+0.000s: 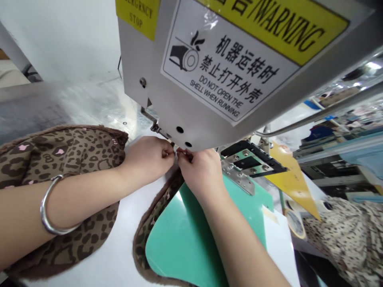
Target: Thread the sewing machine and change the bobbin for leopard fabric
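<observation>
Just below the machine head [173, 103], the person's two hands nearly meet at the fingertips. The left hand [149, 157] is curled, thumb against forefinger, its bare left forearm [92, 189] almost level. The right hand [202, 169] also curls inward, the right forearm [239, 235] slanting up toward the machine head.

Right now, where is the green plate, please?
In the head view, the green plate is in the lower middle, with leopard-print fabric showing along its left edge and the right forearm crossing over it.

Brown leopard-print fabric [89, 155], green panel [182, 235], yellow sheet [295, 181], silver bracelet [44, 209]
</observation>
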Demonstrator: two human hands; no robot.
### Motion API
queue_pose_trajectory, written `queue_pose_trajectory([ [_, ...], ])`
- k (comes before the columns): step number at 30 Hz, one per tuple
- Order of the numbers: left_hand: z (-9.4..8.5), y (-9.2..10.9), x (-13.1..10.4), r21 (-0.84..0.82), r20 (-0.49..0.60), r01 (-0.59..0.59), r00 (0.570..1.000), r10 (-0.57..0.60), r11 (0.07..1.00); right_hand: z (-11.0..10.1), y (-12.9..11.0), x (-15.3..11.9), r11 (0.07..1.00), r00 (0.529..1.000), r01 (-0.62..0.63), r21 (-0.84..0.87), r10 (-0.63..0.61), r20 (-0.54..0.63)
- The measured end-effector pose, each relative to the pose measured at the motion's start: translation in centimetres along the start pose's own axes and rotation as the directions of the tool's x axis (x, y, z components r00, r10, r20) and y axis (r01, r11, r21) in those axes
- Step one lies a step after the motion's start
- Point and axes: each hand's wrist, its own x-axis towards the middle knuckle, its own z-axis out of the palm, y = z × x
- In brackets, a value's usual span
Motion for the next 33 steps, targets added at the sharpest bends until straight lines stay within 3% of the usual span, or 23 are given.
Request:
queue_pose_trajectory([
  [19,-0.31,0.06,-0.19,-0.051,-0.004,-0.03,1.0,0.03,0.998,0.25,-0.23,-0.07,0.992,1.0,0.02,-0.121,-0.021,-0.001],
  [33,-0.13,-0.04,0.04,0.018,-0.004,0.001,1.0,-0.001,1.0,0.08,-0.45,0.0,0.992,1.0,0.022,-0.128,-0.022,0.001],
])
